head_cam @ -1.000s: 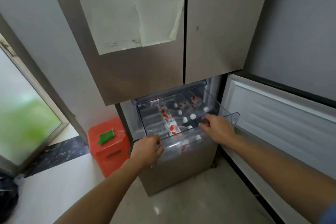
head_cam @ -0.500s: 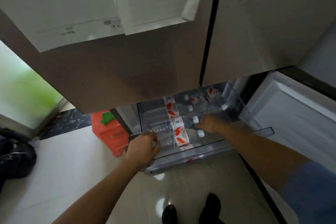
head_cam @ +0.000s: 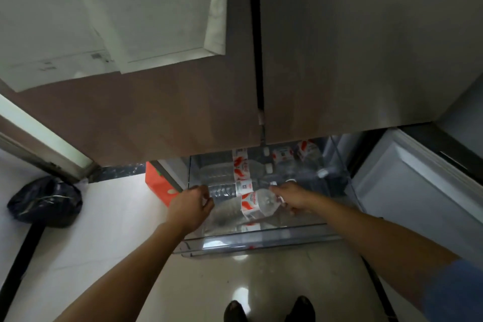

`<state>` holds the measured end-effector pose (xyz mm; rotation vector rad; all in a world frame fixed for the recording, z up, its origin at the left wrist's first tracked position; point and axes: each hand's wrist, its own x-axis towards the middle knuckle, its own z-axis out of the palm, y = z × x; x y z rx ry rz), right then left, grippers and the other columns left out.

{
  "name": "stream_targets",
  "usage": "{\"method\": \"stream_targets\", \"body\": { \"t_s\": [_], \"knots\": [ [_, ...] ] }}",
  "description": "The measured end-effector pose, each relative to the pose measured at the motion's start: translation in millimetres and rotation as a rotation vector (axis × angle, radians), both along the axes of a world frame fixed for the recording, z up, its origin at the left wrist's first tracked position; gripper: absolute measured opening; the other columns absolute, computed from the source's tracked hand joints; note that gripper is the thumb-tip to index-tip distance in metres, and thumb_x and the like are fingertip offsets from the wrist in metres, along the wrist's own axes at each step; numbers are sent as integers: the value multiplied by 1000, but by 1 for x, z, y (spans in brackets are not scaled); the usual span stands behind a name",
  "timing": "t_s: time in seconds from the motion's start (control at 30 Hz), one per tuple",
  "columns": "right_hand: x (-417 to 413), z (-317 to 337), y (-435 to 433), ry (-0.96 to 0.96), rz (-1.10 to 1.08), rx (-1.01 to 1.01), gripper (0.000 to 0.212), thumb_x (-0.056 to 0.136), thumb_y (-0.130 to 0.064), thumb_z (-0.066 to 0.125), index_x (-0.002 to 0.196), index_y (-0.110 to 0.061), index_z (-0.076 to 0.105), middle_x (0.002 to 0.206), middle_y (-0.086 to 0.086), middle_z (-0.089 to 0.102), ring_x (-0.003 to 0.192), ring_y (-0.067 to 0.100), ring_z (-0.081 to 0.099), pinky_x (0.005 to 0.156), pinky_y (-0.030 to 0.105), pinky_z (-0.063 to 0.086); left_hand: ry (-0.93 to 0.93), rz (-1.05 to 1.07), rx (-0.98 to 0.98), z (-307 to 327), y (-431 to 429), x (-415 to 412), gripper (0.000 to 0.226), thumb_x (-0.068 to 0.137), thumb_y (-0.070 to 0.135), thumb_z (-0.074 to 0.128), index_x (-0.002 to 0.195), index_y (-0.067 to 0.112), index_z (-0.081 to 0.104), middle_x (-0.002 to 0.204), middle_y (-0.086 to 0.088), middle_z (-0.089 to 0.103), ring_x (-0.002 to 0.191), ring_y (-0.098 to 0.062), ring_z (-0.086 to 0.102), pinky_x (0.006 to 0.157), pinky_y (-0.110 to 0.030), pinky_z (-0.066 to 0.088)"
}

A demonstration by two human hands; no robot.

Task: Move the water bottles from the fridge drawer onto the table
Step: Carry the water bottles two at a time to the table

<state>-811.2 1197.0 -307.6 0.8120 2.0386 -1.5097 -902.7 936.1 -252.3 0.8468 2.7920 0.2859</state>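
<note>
The clear fridge drawer (head_cam: pixel 261 239) is pulled out below the closed upper doors. Several water bottles (head_cam: pixel 241 165) with red-and-white labels lie on their sides in it. My right hand (head_cam: pixel 292 197) reaches into the drawer and grips the neck end of the front water bottle (head_cam: pixel 251 204), which is tilted up off the others. My left hand (head_cam: pixel 189 206) is at the drawer's left wall, its fingers curled over the rim beside the bottles' bases. No table is in view.
The lower fridge door (head_cam: pixel 407 191) stands open on the right. An orange stool (head_cam: pixel 156 185) sits left of the drawer, and a black bag (head_cam: pixel 44 202) lies on the pale floor farther left. My shoes (head_cam: pixel 269 311) are just in front of the drawer.
I have leaned in over the drawer, which slid farther out. My right hand went from the drawer's front rim into the drawer and took hold of a bottle's neck, tilting it up.
</note>
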Motion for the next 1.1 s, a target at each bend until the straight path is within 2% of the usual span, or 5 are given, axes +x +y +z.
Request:
{"method": "stream_targets", "body": {
  "t_s": [0.17,0.3,0.63,0.93,1.1],
  "knots": [
    [20,27,34,131,117,330,23,97,-24,44,91,-10,61,89,11,60,77,27,58,59,33,47,26,-42,-16,4,31,-6,20,93,36,53,98,17,60,96,-6,66,81,-24,63,74,-39,55],
    [39,55,62,199,22,409,31,94,-27,44,64,-19,50,70,1,56,73,23,56,64,32,39,1,-100,-55,1,66,-4,23,94,37,50,103,19,60,100,-6,65,85,-23,62,75,-35,53],
    [97,89,90,236,36,698,16,94,-32,51,95,-19,60,92,5,64,78,19,56,62,26,37,-172,-378,-193,-51,158,1,48,89,30,58,135,24,48,132,-12,55,115,-30,54,96,-38,45],
    [98,76,86,185,-121,829,38,92,-49,52,104,-13,56,91,4,63,80,19,60,68,24,38,-39,-590,-491,-73,167,-2,58,89,24,53,143,31,33,147,-9,40,133,-30,36,110,-47,25],
    [85,84,72,188,-103,861,41,92,-50,53,108,-12,56,100,8,66,79,17,53,69,24,36,73,-770,-537,-51,168,16,47,85,20,59,131,21,51,146,-8,39,135,-31,31,111,-47,22]
  ]
}}
